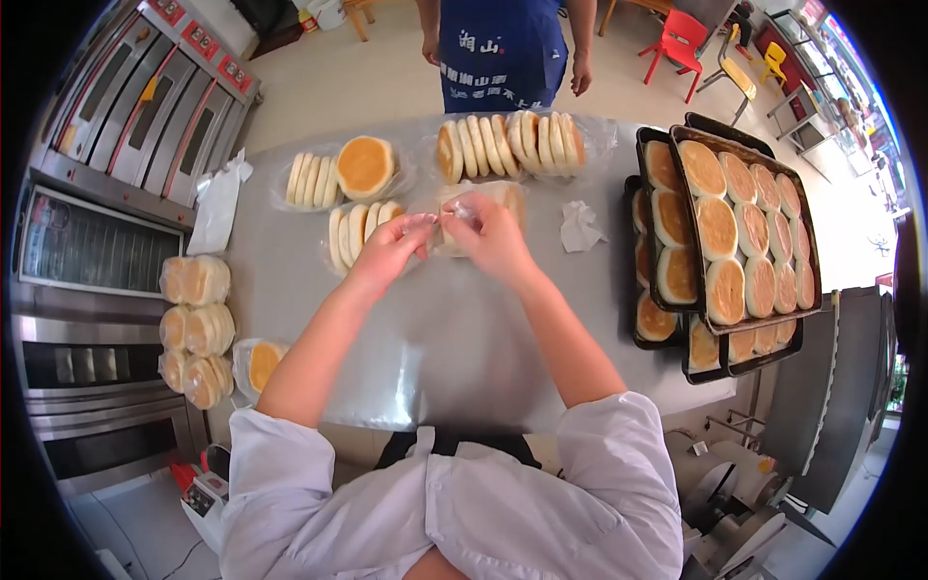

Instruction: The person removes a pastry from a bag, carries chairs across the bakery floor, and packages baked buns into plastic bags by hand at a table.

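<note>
My left hand (389, 249) and my right hand (490, 237) meet over the middle of the metal table, fingers pinched on thin clear plastic. It looks like the mouth of a clear plastic bag (509, 196) with pale flat breads inside, partly hidden by my right hand. Just behind my left hand, a row of round flat breads (348, 232) stands on edge in clear plastic. Farther back lies another bagged row (311, 181), with a browned round bread (365, 166) facing up beside it.
More bagged breads (474, 147) lie at the far edge, before a person in a blue apron (503, 58). Stacked black trays of breads (717, 232) fill the right side. Crumpled white plastic (581, 228) lies near them. Bagged stacks (200, 329) line the left, beside ovens (135, 106).
</note>
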Tool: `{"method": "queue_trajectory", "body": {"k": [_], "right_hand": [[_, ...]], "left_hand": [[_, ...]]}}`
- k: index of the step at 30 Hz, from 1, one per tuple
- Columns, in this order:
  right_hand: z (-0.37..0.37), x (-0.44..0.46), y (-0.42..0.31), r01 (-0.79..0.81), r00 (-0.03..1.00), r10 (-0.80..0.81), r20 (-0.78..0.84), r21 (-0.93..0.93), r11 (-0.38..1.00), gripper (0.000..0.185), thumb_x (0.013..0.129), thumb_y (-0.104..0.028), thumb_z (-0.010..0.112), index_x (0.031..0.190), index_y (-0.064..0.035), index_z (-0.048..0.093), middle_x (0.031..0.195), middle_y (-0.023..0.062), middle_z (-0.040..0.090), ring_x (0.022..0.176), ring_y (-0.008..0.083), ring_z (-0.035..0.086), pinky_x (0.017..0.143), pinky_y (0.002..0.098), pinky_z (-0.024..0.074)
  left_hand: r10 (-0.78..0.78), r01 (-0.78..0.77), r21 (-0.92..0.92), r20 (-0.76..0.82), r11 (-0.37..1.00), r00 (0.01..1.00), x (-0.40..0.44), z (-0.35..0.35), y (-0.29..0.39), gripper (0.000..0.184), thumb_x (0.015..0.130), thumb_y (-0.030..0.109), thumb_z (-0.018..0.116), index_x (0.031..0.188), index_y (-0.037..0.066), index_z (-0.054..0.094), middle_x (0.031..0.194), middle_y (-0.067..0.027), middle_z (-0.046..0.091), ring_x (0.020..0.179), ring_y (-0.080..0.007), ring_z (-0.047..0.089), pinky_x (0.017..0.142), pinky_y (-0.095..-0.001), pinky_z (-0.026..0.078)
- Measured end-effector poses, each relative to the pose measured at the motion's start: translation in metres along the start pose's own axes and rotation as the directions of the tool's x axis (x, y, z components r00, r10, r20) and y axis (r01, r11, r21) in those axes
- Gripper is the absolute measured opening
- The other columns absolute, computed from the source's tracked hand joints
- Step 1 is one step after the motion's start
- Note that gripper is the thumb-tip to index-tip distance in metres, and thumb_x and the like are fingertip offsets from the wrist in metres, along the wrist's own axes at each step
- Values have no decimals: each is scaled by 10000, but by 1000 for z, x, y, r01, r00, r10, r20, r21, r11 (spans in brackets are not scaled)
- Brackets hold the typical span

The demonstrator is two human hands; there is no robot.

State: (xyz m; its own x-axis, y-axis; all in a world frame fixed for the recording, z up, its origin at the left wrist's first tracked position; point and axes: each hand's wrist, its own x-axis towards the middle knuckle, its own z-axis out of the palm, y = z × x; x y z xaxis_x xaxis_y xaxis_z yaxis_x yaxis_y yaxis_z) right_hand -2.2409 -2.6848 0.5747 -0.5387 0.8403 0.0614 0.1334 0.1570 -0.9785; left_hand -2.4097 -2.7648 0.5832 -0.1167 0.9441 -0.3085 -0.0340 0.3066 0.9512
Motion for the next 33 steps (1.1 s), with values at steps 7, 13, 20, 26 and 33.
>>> {"method": "queue_trajectory", "body": {"k": [7, 13, 20, 26, 33], "right_hand": [[42, -84, -55, -76, 992, 72, 104, 32, 997, 289, 865, -184, 633, 1103, -35, 565, 616, 57, 562, 540, 146, 514, 524, 306, 424], [102, -156, -56, -6, 990, 44, 134, -274, 962, 179, 859, -151, 616, 960, -15, 557, 689, 103, 619, 582, 260, 590, 540, 344, 454], [138, -196, -71, 448, 894, -319, 314, -609, 654, 116, 804, -84, 617, 857, -62, 516, 710, 88, 582, 670, 266, 607, 586, 378, 491], [145, -239, -89, 367, 926, -266, 268, -473, 801, 138, 808, -21, 613, 876, -63, 501, 680, 100, 569, 624, 277, 601, 548, 369, 488], [150, -242, -78, 54, 990, -82, -117, -221, 974, 105, 816, -29, 626, 877, -43, 543, 656, 93, 591, 538, 254, 585, 498, 350, 473]], "left_hand": [[82, -96, 165, 85, 982, 993, -90, -38, -17, 245, 933, 217, 566, 1079, 40, 651, 739, 0, 570, 605, -102, 506, 595, -253, 427], [288, -257, 836, 125, 484, 949, -182, -55, -32, 93, 843, 109, 601, 842, 27, 647, 957, -116, 650, 837, -202, 609, 726, -326, 466], [553, -504, 318, -84, 803, 829, -240, -53, -83, 66, 760, 36, 615, 738, 15, 556, 1069, -161, 638, 968, -299, 609, 857, -404, 467], [499, -500, 11, 18, 866, 866, -261, -47, -90, 48, 810, 10, 564, 770, 20, 541, 1074, -127, 633, 897, -212, 599, 835, -355, 454], [337, -336, -31, 27, 941, 941, -266, -34, -81, 57, 868, 40, 556, 913, 6, 566, 1045, -112, 610, 989, -179, 590, 877, -333, 459]]}}
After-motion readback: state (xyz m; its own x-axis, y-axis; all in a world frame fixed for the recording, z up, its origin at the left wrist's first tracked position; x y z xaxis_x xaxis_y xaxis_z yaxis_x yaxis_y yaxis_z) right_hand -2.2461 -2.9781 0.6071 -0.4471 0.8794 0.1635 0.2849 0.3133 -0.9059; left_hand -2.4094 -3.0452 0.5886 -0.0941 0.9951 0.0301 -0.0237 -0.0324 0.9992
